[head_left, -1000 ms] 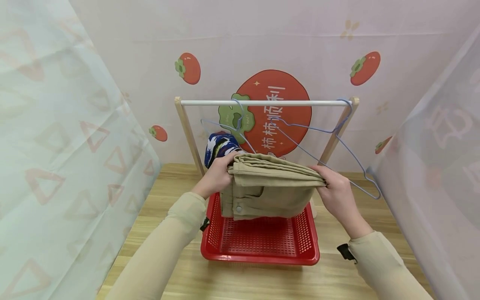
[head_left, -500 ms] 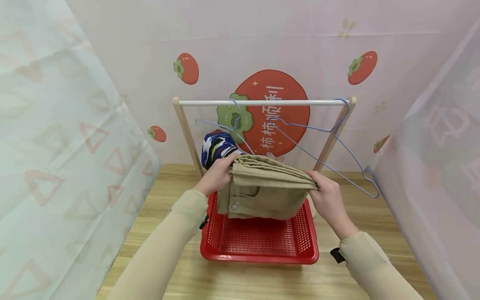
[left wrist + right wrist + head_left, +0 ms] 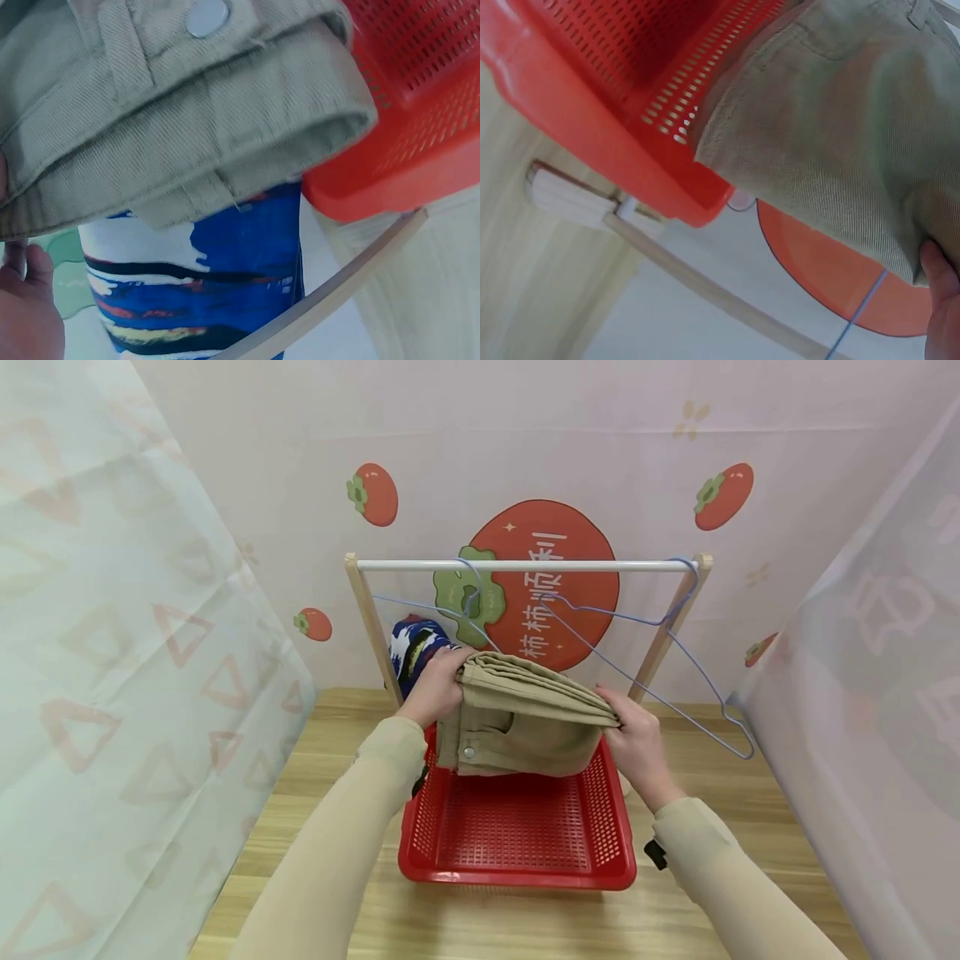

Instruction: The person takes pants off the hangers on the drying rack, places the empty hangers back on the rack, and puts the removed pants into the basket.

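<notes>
Left hand and right hand are gripping opposite ends of folded khaki garment; layers are drooping, pale button showing.

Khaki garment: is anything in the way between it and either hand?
Nothing visible: the left hand and right hand both grip the khaki garment directly. The blue patterned cloth shows beyond the left hand, not between.

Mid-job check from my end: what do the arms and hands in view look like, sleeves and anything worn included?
Each grip is a bare hand, left hand and right hand, no gloves showing. The left sleeve and right sleeve are long, plain pale cream. A small black piece shows by the right cuff, another by the left; their exact nature is unclear.
</notes>
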{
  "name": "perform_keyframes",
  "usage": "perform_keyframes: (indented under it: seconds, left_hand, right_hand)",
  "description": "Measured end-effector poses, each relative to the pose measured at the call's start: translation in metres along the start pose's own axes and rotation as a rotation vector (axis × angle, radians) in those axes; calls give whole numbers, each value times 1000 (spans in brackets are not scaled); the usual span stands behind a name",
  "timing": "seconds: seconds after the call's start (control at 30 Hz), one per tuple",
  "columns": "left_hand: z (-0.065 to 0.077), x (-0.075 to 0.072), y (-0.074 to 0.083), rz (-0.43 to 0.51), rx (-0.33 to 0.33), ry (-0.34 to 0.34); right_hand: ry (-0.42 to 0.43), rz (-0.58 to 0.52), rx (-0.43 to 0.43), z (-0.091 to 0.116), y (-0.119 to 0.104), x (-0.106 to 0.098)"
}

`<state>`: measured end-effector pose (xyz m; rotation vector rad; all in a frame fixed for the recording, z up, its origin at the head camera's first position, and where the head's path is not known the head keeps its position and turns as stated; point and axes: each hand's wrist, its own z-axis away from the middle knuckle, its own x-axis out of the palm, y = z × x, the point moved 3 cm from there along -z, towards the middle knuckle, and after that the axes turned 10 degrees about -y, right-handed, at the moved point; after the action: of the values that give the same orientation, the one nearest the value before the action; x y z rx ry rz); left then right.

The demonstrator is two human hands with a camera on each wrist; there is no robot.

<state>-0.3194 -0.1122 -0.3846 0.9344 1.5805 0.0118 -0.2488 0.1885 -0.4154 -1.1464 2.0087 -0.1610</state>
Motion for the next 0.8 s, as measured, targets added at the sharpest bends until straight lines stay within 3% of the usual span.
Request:
perform_keyframes:
  seconds: [0.13,0.33,0.5,0.6,0.8]
  left_hand:
    - [1,3,-9,8,-44,-7]
    - [7,12,-18,-22,-114,-72]
    - [12,19,-21,-24,-122,-88]
    - [19,23,-23,-33,-103,-93]
    - [40,34,-27,-76,-36,-162]
  right_hand:
    - [-4,-5,-3,1,3,9]
    - [-49,-20,17,4,11,18]
    - [-108,-22,10,11,16,20]
    - [-180,-18,17,16,18,21]
    - [-435,-63,121,29,21,23]
